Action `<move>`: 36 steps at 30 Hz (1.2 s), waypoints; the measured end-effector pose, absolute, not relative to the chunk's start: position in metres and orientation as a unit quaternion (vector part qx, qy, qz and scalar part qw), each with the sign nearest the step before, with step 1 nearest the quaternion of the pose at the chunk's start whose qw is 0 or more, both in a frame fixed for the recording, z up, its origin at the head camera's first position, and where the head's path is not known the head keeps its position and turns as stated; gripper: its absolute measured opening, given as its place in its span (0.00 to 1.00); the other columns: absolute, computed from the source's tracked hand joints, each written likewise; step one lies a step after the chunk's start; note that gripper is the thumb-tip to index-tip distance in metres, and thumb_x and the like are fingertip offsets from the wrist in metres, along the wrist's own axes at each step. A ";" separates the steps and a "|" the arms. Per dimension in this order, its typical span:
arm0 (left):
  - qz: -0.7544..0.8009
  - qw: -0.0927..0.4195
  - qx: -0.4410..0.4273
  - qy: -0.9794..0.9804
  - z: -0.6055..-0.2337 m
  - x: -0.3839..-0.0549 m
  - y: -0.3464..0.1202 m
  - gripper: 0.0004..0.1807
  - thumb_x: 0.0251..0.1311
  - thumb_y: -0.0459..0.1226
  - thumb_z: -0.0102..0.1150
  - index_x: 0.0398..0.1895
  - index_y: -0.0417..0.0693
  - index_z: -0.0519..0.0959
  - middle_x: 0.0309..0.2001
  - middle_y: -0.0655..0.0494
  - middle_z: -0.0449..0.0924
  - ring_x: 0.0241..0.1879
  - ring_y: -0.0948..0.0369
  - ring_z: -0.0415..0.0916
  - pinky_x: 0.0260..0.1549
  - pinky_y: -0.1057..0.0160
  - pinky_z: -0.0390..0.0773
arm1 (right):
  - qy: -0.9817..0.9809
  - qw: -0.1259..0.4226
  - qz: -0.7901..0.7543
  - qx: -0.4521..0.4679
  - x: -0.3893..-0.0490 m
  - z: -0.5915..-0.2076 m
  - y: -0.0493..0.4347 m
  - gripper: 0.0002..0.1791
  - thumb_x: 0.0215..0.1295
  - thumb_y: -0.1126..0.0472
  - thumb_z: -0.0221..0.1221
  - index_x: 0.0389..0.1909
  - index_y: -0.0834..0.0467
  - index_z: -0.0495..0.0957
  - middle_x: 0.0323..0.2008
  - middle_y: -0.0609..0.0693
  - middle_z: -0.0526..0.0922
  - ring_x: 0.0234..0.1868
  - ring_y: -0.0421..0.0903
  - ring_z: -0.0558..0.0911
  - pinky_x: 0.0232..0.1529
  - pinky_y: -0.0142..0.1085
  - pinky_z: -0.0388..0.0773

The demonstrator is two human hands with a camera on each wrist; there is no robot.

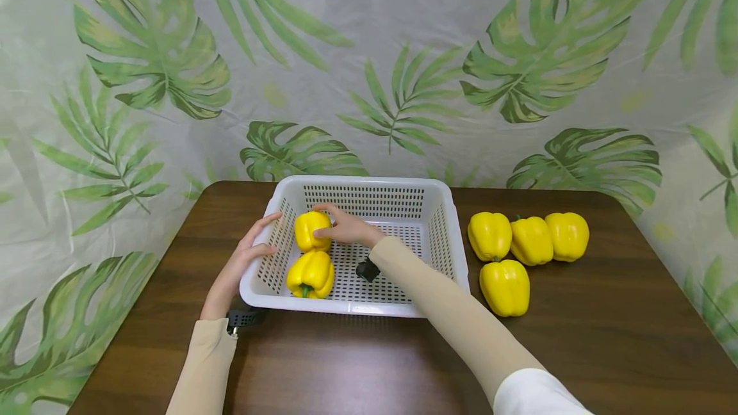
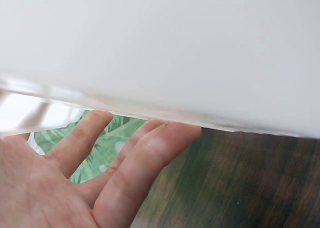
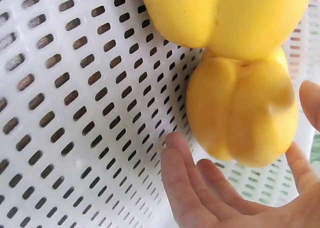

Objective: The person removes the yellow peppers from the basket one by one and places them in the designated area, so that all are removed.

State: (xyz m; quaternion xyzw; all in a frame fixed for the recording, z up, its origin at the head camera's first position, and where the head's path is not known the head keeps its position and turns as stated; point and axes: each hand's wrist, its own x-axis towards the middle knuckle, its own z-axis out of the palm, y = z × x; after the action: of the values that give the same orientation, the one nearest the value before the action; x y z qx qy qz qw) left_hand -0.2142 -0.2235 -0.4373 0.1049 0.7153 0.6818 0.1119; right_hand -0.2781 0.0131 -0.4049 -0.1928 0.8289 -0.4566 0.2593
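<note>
A white perforated plastic basket (image 1: 352, 308) stands on the table with two yellow bell peppers at its left end. My left hand (image 1: 233, 269) holds the basket's left rim: two digits lie over the rim in the head view, and fingertips (image 2: 182, 130) meet the outside in the left wrist view. Around the farther bell pepper (image 1: 311, 231), inside the basket, is my right hand (image 1: 348, 228). In the right wrist view its fingers (image 3: 182, 185) are spread, with some apart from that pepper. The nearer bell pepper (image 1: 311, 274) touches the farther one.
To the basket's right, several more yellow bell peppers (image 1: 532, 240) sit close together on the dark wooden table (image 1: 605, 338). A leaf-patterned cloth (image 1: 403, 31) hangs behind and beside the table.
</note>
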 end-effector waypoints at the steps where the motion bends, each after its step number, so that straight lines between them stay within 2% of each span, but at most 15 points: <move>1: 0.682 0.112 0.105 0.715 -0.437 -0.214 -0.223 0.35 0.63 0.30 0.42 0.74 0.57 0.52 0.73 0.44 0.44 0.60 0.34 0.58 0.44 0.39 0.74 | 0.829 0.260 -0.457 -0.191 -0.278 -0.405 0.012 0.33 0.68 0.55 0.56 0.71 0.47 0.56 0.65 0.59 0.64 0.44 0.50 0.73 0.46 0.48 0.75; 3: 0.683 0.113 0.106 0.714 -0.437 -0.214 -0.223 0.35 0.63 0.30 0.42 0.74 0.57 0.52 0.73 0.44 0.44 0.59 0.34 0.59 0.44 0.40 0.75 | 0.830 0.260 -0.457 -0.188 -0.279 -0.407 0.011 0.33 0.68 0.55 0.57 0.71 0.46 0.56 0.63 0.60 0.65 0.39 0.49 0.71 0.44 0.47 0.75; 5: 0.684 0.113 0.105 0.713 -0.437 -0.215 -0.223 0.35 0.63 0.31 0.43 0.74 0.57 0.52 0.73 0.44 0.44 0.59 0.34 0.59 0.44 0.40 0.75 | 0.831 0.257 -0.457 -0.187 -0.280 -0.409 0.009 0.33 0.67 0.56 0.58 0.70 0.47 0.56 0.61 0.59 0.66 0.38 0.49 0.70 0.43 0.45 0.74; 10: 0.684 0.114 0.105 0.713 -0.438 -0.215 -0.222 0.35 0.63 0.31 0.43 0.74 0.57 0.52 0.73 0.43 0.44 0.59 0.34 0.59 0.43 0.40 0.75 | 0.832 0.248 -0.461 -0.182 -0.280 -0.410 0.008 0.32 0.65 0.59 0.60 0.67 0.48 0.59 0.59 0.59 0.67 0.45 0.50 0.71 0.42 0.39 0.73; 12: 0.682 0.113 0.104 0.715 -0.439 -0.215 -0.222 0.35 0.63 0.31 0.43 0.74 0.57 0.52 0.73 0.43 0.45 0.59 0.34 0.59 0.43 0.40 0.76 | 0.834 0.246 -0.461 -0.179 -0.279 -0.409 0.007 0.32 0.64 0.60 0.61 0.66 0.48 0.60 0.58 0.59 0.68 0.45 0.51 0.71 0.41 0.39 0.73; 19: 0.686 0.114 0.108 0.711 -0.441 -0.215 -0.223 0.35 0.63 0.30 0.42 0.74 0.57 0.52 0.73 0.43 0.44 0.60 0.34 0.59 0.43 0.40 0.75 | 0.822 0.250 -0.485 -0.162 -0.277 -0.409 0.007 0.30 0.63 0.63 0.60 0.64 0.48 0.62 0.56 0.59 0.68 0.35 0.49 0.71 0.36 0.43 0.75; 26: 0.684 0.112 0.104 0.713 -0.440 -0.214 -0.223 0.35 0.63 0.30 0.42 0.74 0.57 0.52 0.73 0.44 0.44 0.60 0.34 0.58 0.45 0.39 0.74 | 0.813 0.256 -0.498 -0.161 -0.280 -0.411 0.010 0.30 0.62 0.65 0.59 0.64 0.49 0.63 0.56 0.60 0.68 0.40 0.49 0.71 0.44 0.49 0.75; 33: 0.683 0.110 0.103 0.714 -0.440 -0.215 -0.223 0.35 0.62 0.30 0.42 0.74 0.56 0.52 0.73 0.44 0.44 0.61 0.34 0.57 0.46 0.39 0.73 | 0.804 0.261 -0.509 -0.161 -0.281 -0.408 0.016 0.30 0.60 0.62 0.60 0.63 0.50 0.62 0.55 0.61 0.67 0.32 0.46 0.69 0.40 0.46 0.73; 36: 0.680 0.106 0.102 0.719 -0.439 -0.215 -0.224 0.35 0.62 0.30 0.42 0.73 0.56 0.53 0.73 0.44 0.45 0.61 0.35 0.58 0.45 0.40 0.74 | 0.805 0.258 -0.510 -0.159 -0.281 -0.406 0.018 0.29 0.61 0.61 0.59 0.63 0.50 0.62 0.55 0.61 0.67 0.33 0.47 0.70 0.40 0.47 0.75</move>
State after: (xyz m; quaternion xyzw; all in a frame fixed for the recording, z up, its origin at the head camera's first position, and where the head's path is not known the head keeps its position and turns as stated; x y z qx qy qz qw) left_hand -0.2153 -0.2235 -0.4393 0.1019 0.7187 0.6795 0.1064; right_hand -0.2812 0.0182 -0.4062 -0.1589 0.8049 -0.5105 0.2575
